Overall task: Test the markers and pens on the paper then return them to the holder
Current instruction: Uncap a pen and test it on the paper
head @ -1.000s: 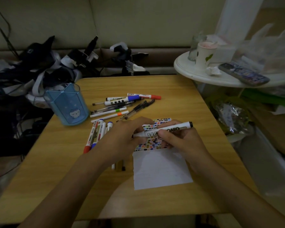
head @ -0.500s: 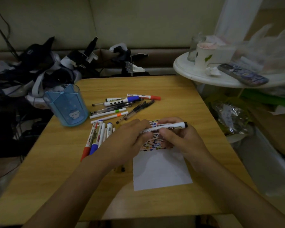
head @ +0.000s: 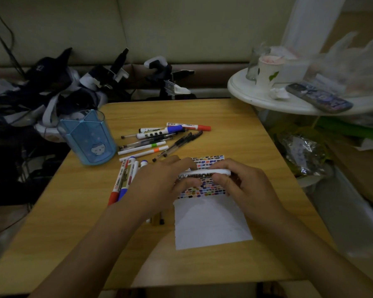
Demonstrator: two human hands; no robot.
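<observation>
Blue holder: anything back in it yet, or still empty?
Looks empty. The blue holder stands upright and nothing pokes above its rim; through its translucent wall no pens show. The loose pens lie on the table beside it.

Both ends of the whiteboard marker (head: 205, 174) vanish inside the left hand (head: 159, 186) and right hand (head: 246, 186), so its cap colour cannot be told. Pens (head: 157, 220) lie mostly hidden under the left wrist.

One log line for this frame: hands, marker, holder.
left hand: grips marker | right hand: grips marker | marker: level, above paper | holder: upright, no pens visible inside
</observation>
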